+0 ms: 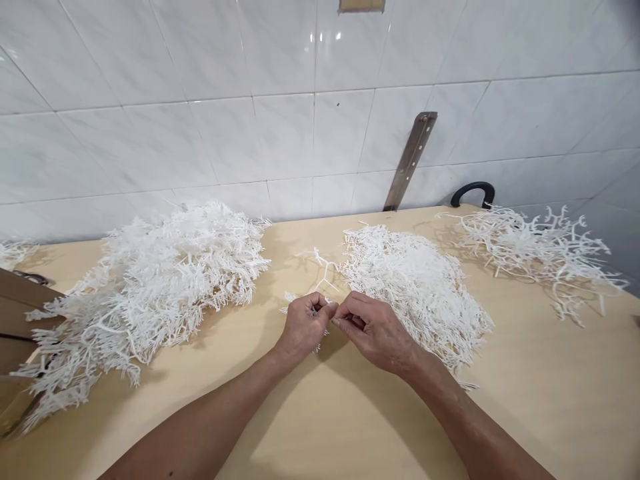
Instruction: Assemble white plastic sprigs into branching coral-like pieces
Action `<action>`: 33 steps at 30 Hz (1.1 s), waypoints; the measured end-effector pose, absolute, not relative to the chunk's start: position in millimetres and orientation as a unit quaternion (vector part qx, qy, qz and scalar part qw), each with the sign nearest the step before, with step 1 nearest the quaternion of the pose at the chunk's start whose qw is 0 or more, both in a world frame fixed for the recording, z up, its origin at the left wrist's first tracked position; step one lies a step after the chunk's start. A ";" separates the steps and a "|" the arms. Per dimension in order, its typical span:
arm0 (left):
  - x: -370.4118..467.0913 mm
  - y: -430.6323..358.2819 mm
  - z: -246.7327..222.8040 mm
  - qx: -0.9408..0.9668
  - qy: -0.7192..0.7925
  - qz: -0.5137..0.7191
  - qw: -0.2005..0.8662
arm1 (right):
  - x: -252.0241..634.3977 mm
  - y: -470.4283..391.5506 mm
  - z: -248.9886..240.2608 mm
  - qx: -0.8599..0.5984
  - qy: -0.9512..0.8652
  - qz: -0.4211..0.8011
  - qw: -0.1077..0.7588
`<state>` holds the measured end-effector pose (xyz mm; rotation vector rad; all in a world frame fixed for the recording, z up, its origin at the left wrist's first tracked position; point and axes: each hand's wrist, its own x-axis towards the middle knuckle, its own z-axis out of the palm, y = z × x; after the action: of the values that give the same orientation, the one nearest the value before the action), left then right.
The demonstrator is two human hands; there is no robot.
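Note:
My left hand (305, 325) is closed in a pinch around a white plastic twig (327, 270), whose bare forked stems stick out beyond the fingers. Small feathery white leaf tips (289, 298) show beside and below that hand. Touching it fingertip to fingertip, my right hand (374, 328) is also pinched closed; what lies between its fingers is too small and hidden to make out. Just right of the hands lies a heap of loose feathery white sprigs (410, 273). A taller pile of white leafy branches (185, 267) spreads out on the left.
Bare forked white stems (535, 247) lie tangled at the far right, in front of a black curved handle (473, 190). A metal bracket (411, 160) leans at the tiled wall (280, 53). A brown cardboard box (23, 310) stands at the left edge of the wooden table (370, 420).

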<state>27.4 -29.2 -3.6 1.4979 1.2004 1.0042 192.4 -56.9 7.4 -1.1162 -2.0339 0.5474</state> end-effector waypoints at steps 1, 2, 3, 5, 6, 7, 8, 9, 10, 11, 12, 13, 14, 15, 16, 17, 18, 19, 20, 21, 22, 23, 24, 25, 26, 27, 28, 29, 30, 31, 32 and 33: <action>28.0 -29.9 -3.5 0.609 0.491 0.411 0.467 | 193.0 -56.7 7.1 -0.447 -0.792 0.215 0.355; 28.3 -30.7 -3.2 0.606 0.492 0.414 0.468 | 193.2 -56.4 6.6 -0.466 -0.787 0.215 0.343; 28.3 -31.4 -2.6 0.600 0.493 0.419 0.471 | 193.3 -55.9 6.1 -0.487 -0.777 0.215 0.336; 27.7 -32.4 -1.4 0.585 0.492 0.426 0.484 | 193.4 -54.8 5.2 -0.515 -0.758 0.213 0.338; 27.1 -32.6 -0.9 0.580 0.490 0.427 0.491 | 193.5 -54.3 4.9 -0.517 -0.754 0.213 0.345; 26.6 -32.5 -0.6 0.576 0.487 0.429 0.497 | 193.5 -53.9 4.7 -0.512 -0.754 0.214 0.352; 26.2 -32.2 -0.6 0.575 0.484 0.431 0.500 | 193.4 -53.8 4.7 -0.503 -0.756 0.217 0.357; 26.0 -31.7 -0.9 0.576 0.481 0.433 0.499 | 193.2 -54.0 4.8 -0.495 -0.760 0.221 0.358; 25.9 -30.9 -1.4 0.580 0.480 0.434 0.495 | 192.5 -54.6 5.2 -0.488 -0.764 0.225 0.357; 25.9 -29.8 -2.3 0.586 0.479 0.432 0.490 | 191.4 -55.7 6.0 -0.482 -0.767 0.228 0.356; 26.0 -28.6 -3.3 0.590 0.481 0.430 0.485 | 189.7 -57.3 7.2 -0.473 -0.773 0.234 0.352; 26.1 -27.2 -4.4 0.590 0.486 0.429 0.481 | 187.5 -59.3 9.0 -0.459 -0.782 0.243 0.346; 26.1 -25.9 -5.4 0.586 0.491 0.430 0.480 | 185.1 -61.4 11.3 -0.440 -0.791 0.255 0.338; 26.0 -24.5 -6.2 0.581 0.495 0.434 0.479 | 182.7 -63.3 13.8 -0.420 -0.800 0.268 0.334; 25.5 -23.4 -6.6 0.574 0.497 0.439 0.480 | 180.9 -64.7 16.3 -0.405 -0.804 0.279 0.335; 24.9 -22.6 -6.5 0.571 0.495 0.443 0.483 | 180.0 -65.2 18.4 -0.397 -0.802 0.288 0.341; 23.9 -22.2 -6.0 0.569 0.489 0.443 0.490 | 180.6 -64.7 19.7 -0.404 -0.791 0.289 0.358; 22.8 -22.1 -5.1 0.564 0.485 0.441 0.503 | 182.8 -62.9 19.9 -0.426 -0.770 0.283 0.382; 21.7 -22.4 -4.0 0.556 0.477 0.442 0.518 | 186.5 -59.9 18.9 -0.458 -0.743 0.271 0.406; 20.6 -22.8 -2.8 0.545 0.469 0.443 0.535 | 191.5 -56.2 16.7 -0.498 -0.712 0.251 0.427; 19.6 -23.3 -1.8 0.535 0.462 0.444 0.551 | 197.2 -51.9 13.6 -0.545 -0.681 0.224 0.435; 18.9 -23.8 -1.0 0.526 0.455 0.445 0.563 | 203.1 -47.7 9.9 -0.589 -0.657 0.195 0.428; 18.3 -24.1 -0.7 0.521 0.452 0.446 0.571 | 208.3 -44.0 6.0 -0.617 -0.643 0.165 0.422; 18.1 -24.3 -0.9 0.517 0.450 0.445 0.576 | 212.5 -41.1 2.6 -0.633 -0.639 0.136 0.416; 18.0 -24.3 -1.4 0.514 0.451 0.445 0.579 | 215.1 -39.3 0.0 -0.640 -0.640 0.110 0.411; 18.1 -24.2 -2.2 0.510 0.451 0.446 0.581 | 216.0 -38.7 -1.5 -0.638 -0.645 0.088 0.411; 18.2 -24.0 -3.1 0.508 0.450 0.449 0.581 | 215.2 -39.1 -1.8 -0.628 -0.655 0.076 0.414; 18.5 -23.7 -4.0 0.507 0.448 0.452 0.581 | 213.0 -40.6 -0.8 -0.612 -0.665 0.074 0.422; 18.7 -23.5 -4.8 0.507 0.446 0.454 0.581 | 209.7 -42.7 1.2 -0.591 -0.676 0.086 0.432; 19.0 -23.2 -5.2 0.508 0.445 0.456 0.580 | 205.8 -45.3 3.8 -0.568 -0.685 0.108 0.443; 19.1 -22.9 -5.5 0.511 0.443 0.457 0.578 | 201.8 -47.9 6.6 -0.543 -0.694 0.136 0.453; 19.2 -22.8 -5.4 0.514 0.441 0.457 0.577 | 198.1 -50.4 9.3 -0.520 -0.701 0.163 0.460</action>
<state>19.2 -22.8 -5.4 1.2036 1.0314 1.0690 198.1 -50.4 9.3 -1.2799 -1.7270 0.4010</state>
